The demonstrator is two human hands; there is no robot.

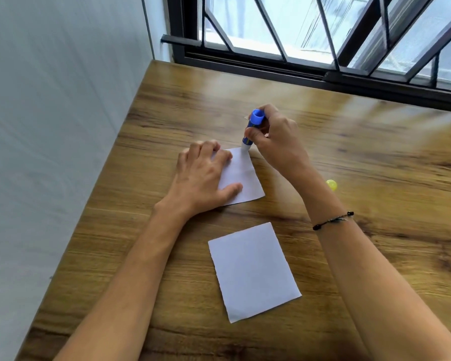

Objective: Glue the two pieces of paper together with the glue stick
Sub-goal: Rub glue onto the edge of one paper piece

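Two white paper pieces lie on the wooden table. My left hand presses flat on the left part of the far paper, fingers spread. My right hand grips a blue glue stick, held nearly upright with its white tip touching the far paper's top right corner. The near paper lies free, closer to me, untouched by either hand.
A small yellow cap sits on the table to the right, partly hidden behind my right forearm. A white wall runs along the table's left edge. A barred window lines the far edge.
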